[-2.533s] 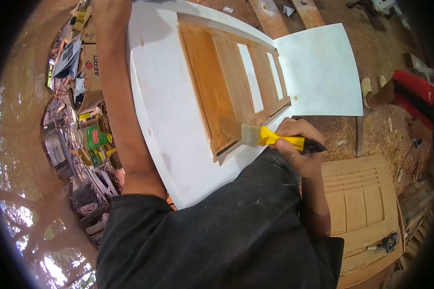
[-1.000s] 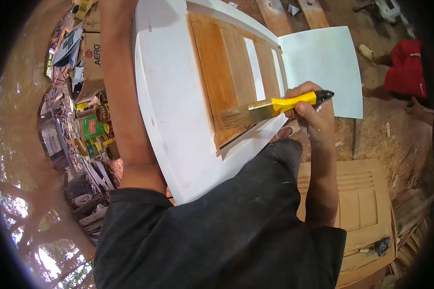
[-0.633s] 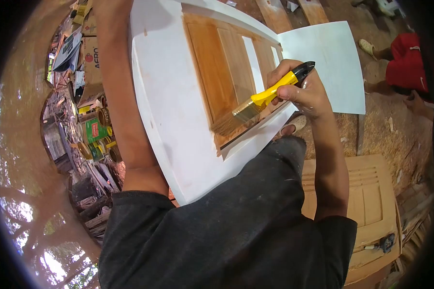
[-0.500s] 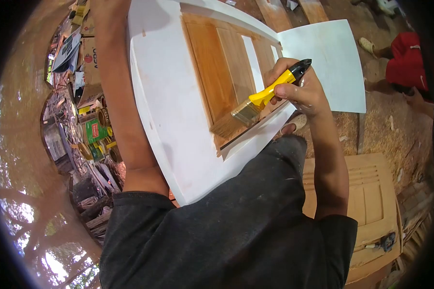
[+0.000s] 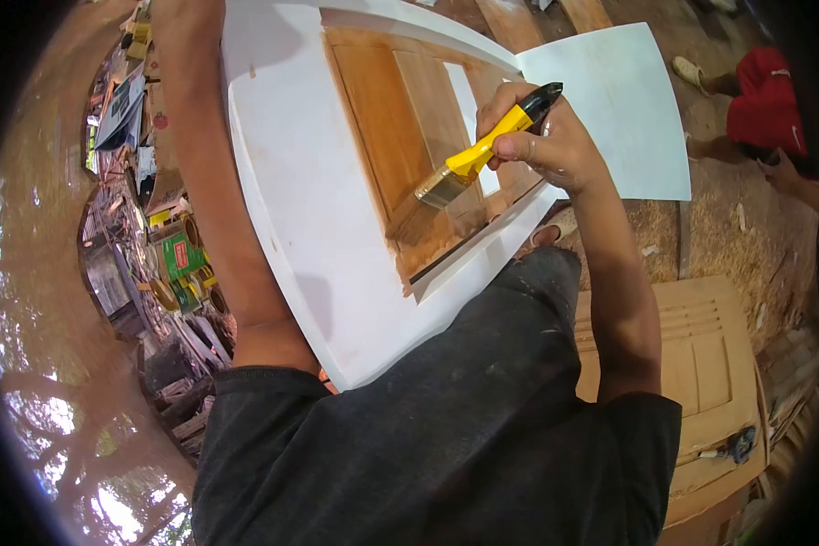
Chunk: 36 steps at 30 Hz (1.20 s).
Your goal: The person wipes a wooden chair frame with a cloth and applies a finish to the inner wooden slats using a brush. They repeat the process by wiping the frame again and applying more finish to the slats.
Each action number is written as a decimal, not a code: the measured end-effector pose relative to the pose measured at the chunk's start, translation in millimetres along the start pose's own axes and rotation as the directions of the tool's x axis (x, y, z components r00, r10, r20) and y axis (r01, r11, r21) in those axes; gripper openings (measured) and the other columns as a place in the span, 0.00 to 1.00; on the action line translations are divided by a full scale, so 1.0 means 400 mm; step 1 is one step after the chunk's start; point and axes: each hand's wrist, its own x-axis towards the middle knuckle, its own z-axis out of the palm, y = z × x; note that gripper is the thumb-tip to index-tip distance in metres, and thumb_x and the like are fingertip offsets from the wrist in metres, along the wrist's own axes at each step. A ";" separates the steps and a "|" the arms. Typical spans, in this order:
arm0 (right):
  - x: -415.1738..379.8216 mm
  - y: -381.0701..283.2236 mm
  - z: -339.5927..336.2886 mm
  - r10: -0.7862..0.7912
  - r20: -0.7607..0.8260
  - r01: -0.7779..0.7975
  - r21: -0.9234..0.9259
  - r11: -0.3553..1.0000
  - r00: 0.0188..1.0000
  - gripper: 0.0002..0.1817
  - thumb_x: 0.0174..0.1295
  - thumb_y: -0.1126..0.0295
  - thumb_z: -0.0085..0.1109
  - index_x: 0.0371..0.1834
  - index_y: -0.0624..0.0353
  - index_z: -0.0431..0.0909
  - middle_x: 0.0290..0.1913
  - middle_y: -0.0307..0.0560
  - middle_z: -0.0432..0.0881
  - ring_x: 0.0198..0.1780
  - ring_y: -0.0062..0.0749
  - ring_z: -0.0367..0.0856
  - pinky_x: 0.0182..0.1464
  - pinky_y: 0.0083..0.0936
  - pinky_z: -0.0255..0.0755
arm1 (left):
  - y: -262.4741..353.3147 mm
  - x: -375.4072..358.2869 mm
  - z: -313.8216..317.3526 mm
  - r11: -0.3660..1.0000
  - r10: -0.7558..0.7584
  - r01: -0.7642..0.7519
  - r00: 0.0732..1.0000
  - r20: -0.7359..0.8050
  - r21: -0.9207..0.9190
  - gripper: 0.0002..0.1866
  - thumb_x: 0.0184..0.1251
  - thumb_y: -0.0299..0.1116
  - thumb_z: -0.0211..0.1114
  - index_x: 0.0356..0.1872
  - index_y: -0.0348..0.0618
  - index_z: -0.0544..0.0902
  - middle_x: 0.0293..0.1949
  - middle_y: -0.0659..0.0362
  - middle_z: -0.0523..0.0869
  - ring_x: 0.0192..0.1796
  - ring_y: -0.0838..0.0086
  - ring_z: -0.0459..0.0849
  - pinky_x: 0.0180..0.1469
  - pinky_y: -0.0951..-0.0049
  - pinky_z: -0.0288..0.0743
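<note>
My right hand grips a paintbrush by its yellow handle, the black end pointing up and away. Its bristles lie against the lower left of a brown wooden panel, where the wood is a darker orange-brown along the left. A white board frames the panel, and white strips cross the panel's far part. Along the left side of the board stretches my left arm; the hand itself is beyond the top of the view.
A white sheet lies behind my right hand. At lower right is a carved wooden door panel with a small dark tool on it. Cans and boxes crowd the left. A person in red shorts is at right.
My right hand and the paintbrush have moved a little left and up, the bristles sliding along the panel's left side. The whole view has shifted slightly.
</note>
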 end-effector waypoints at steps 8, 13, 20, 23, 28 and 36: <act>0.026 0.003 -0.009 -0.075 -0.024 0.075 -0.014 0.997 0.997 0.14 0.53 0.69 0.74 0.37 0.64 0.81 0.32 0.47 0.84 0.33 0.28 0.85 0.39 0.25 0.81 | -0.004 0.003 -0.010 0.999 -0.009 0.009 1.000 0.004 0.037 0.26 0.69 0.46 0.59 0.45 0.23 0.81 0.41 0.41 0.86 0.46 0.56 0.84 0.51 0.63 0.73; 0.033 0.011 -0.025 -0.059 -0.015 0.058 -0.031 0.998 0.998 0.18 0.52 0.65 0.76 0.39 0.65 0.80 0.35 0.47 0.83 0.35 0.29 0.85 0.40 0.24 0.83 | -0.010 0.005 -0.013 0.997 -0.017 0.017 1.000 -0.003 0.070 0.28 0.69 0.48 0.59 0.44 0.22 0.81 0.40 0.40 0.86 0.46 0.56 0.85 0.51 0.63 0.73; 0.036 0.014 -0.039 -0.057 -0.027 0.056 -0.040 0.998 0.998 0.20 0.51 0.65 0.75 0.40 0.65 0.79 0.37 0.48 0.82 0.36 0.29 0.84 0.41 0.24 0.83 | -0.017 0.022 -0.017 0.992 -0.021 0.022 1.000 -0.009 0.127 0.31 0.69 0.51 0.59 0.42 0.20 0.81 0.40 0.39 0.87 0.45 0.54 0.85 0.51 0.62 0.72; 0.037 0.017 -0.034 -0.105 -0.035 0.105 -0.020 0.994 0.994 0.16 0.54 0.65 0.75 0.39 0.63 0.81 0.32 0.46 0.84 0.34 0.27 0.85 0.41 0.24 0.80 | 0.008 0.017 -0.024 0.970 -0.192 0.187 0.981 0.016 0.152 0.30 0.69 0.50 0.59 0.43 0.21 0.82 0.42 0.38 0.87 0.48 0.54 0.85 0.53 0.62 0.72; 0.039 0.028 -0.043 -0.132 -0.045 0.130 -0.047 0.990 0.990 0.16 0.53 0.66 0.75 0.39 0.62 0.81 0.33 0.45 0.84 0.35 0.27 0.85 0.42 0.24 0.80 | 0.029 0.002 -0.031 0.961 -0.240 0.232 0.970 0.036 0.150 0.32 0.69 0.52 0.59 0.42 0.20 0.82 0.40 0.38 0.86 0.44 0.54 0.85 0.51 0.62 0.73; 0.039 0.040 -0.054 -0.145 -0.056 0.143 -0.027 0.989 0.988 0.15 0.53 0.67 0.75 0.39 0.61 0.82 0.33 0.44 0.84 0.35 0.26 0.84 0.42 0.23 0.79 | 0.029 0.013 -0.027 0.933 -0.284 0.274 0.959 0.008 0.234 0.34 0.69 0.54 0.59 0.40 0.18 0.81 0.39 0.37 0.86 0.43 0.54 0.85 0.50 0.61 0.74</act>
